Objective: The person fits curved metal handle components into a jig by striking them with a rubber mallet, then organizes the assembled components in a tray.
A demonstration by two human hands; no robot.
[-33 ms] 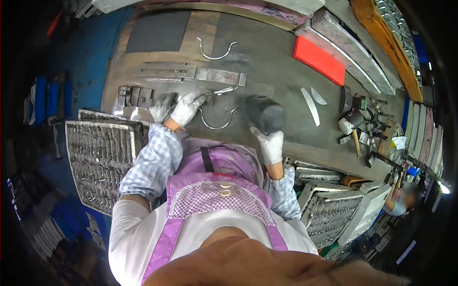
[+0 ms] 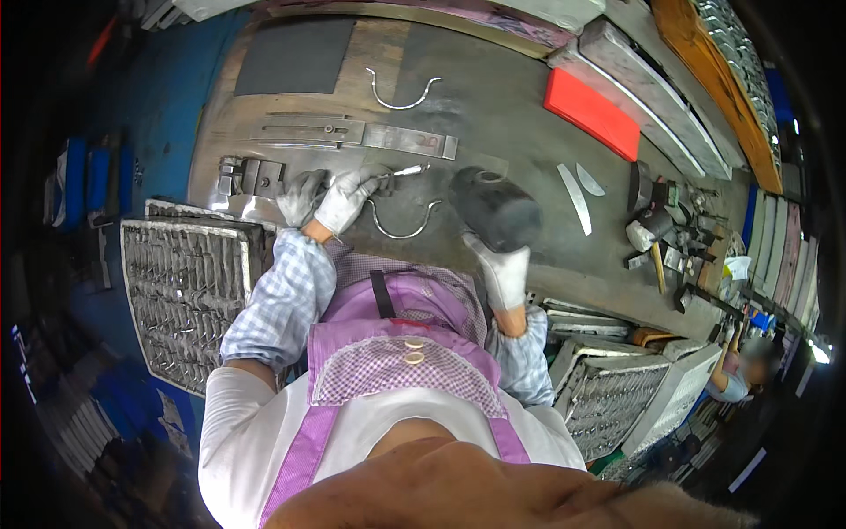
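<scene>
My left hand (image 2: 345, 201), in a white glove with grey fingertips, is closed on a small shiny metal piece (image 2: 411, 169) above the bench top. What shape the piece has inside the fingers is hidden. My right hand (image 2: 502, 269), also in a white glove, grips a mallet with a thick black head (image 2: 498, 210); its handle is covered by hand and head. Between the hands lies a curved metal hook (image 2: 401, 231), and a similar curved hook (image 2: 401, 104) rests farther back. A flat slotted metal bar (image 2: 352, 134) lies just beyond my left hand.
A metal block fixture (image 2: 251, 178) sits at the left. Racks of metal parts (image 2: 189, 291) stand beside the bench. On the right are a red block (image 2: 592, 115), two thin blades (image 2: 575, 198) and a cluster of tools (image 2: 665, 229). Another person (image 2: 731, 375) is far right.
The mallet head has shifted a little to the right and looks larger, nearer the camera. The metal piece in my left hand has turned slightly.
</scene>
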